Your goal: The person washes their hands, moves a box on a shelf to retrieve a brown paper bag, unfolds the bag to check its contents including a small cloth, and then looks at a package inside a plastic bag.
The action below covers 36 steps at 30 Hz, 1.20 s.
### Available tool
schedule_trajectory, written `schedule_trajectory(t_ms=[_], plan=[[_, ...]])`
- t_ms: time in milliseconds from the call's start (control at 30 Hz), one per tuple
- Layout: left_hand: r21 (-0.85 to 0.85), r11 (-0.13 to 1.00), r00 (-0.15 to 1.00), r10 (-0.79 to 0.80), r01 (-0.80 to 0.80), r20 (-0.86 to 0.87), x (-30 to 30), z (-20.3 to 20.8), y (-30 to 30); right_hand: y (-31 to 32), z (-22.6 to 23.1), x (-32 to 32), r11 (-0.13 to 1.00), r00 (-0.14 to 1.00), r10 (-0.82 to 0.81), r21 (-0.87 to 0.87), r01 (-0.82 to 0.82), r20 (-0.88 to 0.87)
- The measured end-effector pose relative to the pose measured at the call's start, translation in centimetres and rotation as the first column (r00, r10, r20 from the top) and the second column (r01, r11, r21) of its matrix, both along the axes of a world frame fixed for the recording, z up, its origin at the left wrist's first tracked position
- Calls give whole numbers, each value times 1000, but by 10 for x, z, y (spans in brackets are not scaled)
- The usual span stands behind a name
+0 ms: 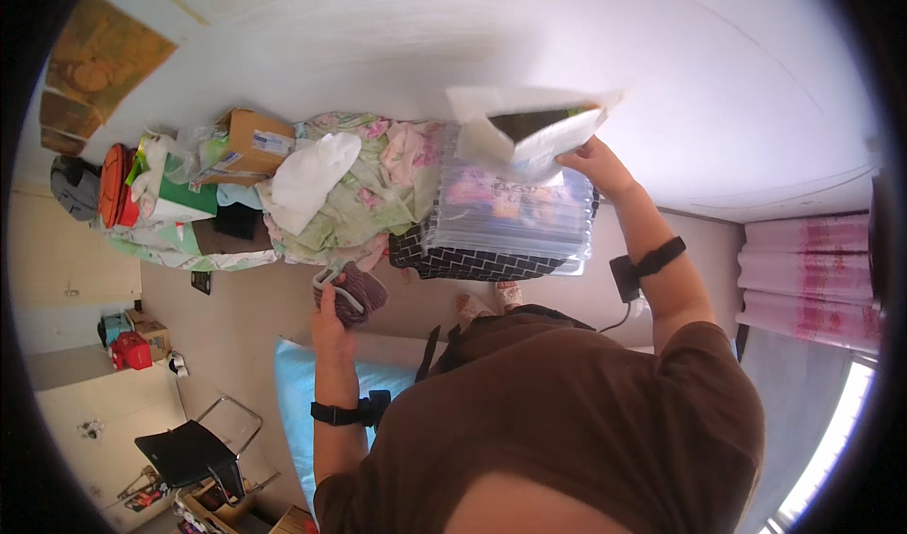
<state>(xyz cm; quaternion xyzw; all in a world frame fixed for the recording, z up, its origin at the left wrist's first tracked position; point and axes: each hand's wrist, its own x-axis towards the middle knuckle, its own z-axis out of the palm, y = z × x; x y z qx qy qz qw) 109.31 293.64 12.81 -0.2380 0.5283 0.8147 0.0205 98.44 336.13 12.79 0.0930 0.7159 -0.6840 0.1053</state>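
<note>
- The person's left hand (331, 315) is closed around a small dark maroon bundle with a pale band (351, 293), perhaps rolled fabric, held low near the front edge of a heaped pile.
- The right hand (593, 163) is raised and far out, fingers pinched on the lower edge of a white paper bag (529, 128), which hangs tilted with its dark opening showing.
- The bag is held just above a clear plastic zip bag (510, 215) of colourful contents, which rests on a black-and-white checked bag (463, 262); whether the paper bag touches it cannot be told.
- To the left, the pile holds floral bedding (378, 194), a crumpled white cloth (307, 180) and a cardboard box (253, 142), crowded together and leaving little free surface.
- Farther left sit a green-and-white box (179, 198) and a red round object (117, 186).
- A black folding chair (189, 451) stands on the floor at the near left, beside a light blue pillow (298, 392).
- Pink curtains (803, 279) hang at the right.
</note>
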Motion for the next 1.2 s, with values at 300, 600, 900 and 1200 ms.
schedule_trajectory(t_ms=[300,600,900,1200], plan=[[-31,998,998,-45,46,54,-12,29,24,-4,-21,-3,938,942,-318,110,329,-111],[-232,840,865,-501,490,10,-35,53,53,-108,30,38,856,852,508,-40,-516,-123],[-125,654,657,-754,746,-28,-78,47,-32,-223,35,4,860,838,511,-131,-494,191],[90,996,992,9,-20,124,-204,16,-227,-288,43,-2,939,904,262,-308,-157,338]])
